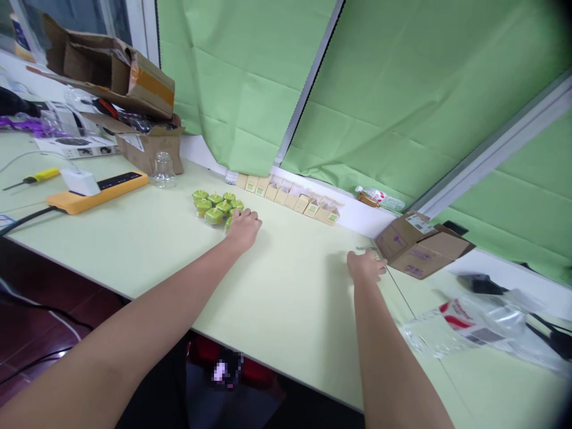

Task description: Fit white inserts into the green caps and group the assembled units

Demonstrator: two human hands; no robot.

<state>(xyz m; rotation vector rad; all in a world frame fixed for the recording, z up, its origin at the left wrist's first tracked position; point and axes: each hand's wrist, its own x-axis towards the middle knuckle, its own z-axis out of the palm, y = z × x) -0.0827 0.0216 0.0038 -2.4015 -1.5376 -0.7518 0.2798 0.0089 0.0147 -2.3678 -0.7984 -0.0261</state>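
Observation:
Several small containers with green lids [214, 215] stand in a tight cluster on the table. My left hand [243, 230] is at the right edge of the cluster, its fingers curled round one green-lidded container [229, 223] that is partly hidden by the hand. Farther right, my right hand [366, 265] is low over the table with bent fingers. A small yellow-green bit shows beside its fingertips, too hidden to name. Along the wall, a row of small cardboard boxes [286, 195] lies beyond both hands.
An orange power strip [109, 187], a clear plastic cup [163, 170] and stacked cardboard boxes [147, 146] are at the left. Right of my right hand are an open carton [417, 247] and a clear plastic package [460, 325]. A plastic bottle [386, 199] lies by the green curtain.

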